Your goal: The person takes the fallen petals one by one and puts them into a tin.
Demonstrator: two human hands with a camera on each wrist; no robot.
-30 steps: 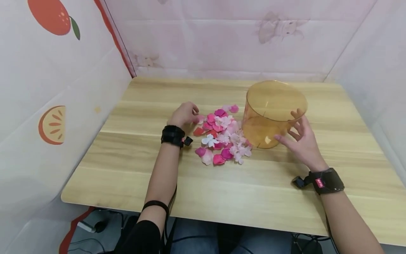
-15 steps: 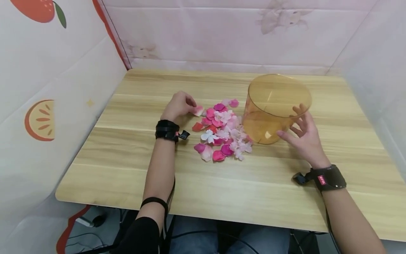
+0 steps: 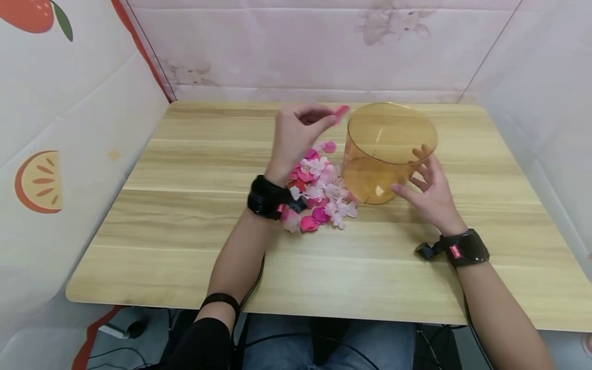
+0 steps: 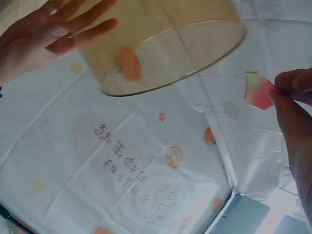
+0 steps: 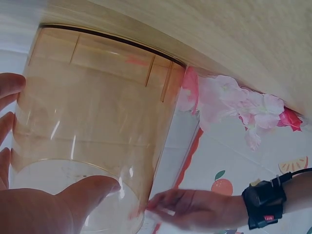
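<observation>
1. Your left hand is up in the air, pinching one small pink petal beside the rim of the round see-through orange tub.
2. Your right hand rests on the tub's side, fingers spread and relaxed.
3. The pile of pink and white petals lies on the wooden table, touching the tub.

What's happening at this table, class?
A person sits at a wooden table. Their left hand pinches one pink petal, raised beside the rim of an amber tub. Their right hand rests open against the tub's side. A heap of pink and white petals lies on the table next to the tub.
</observation>
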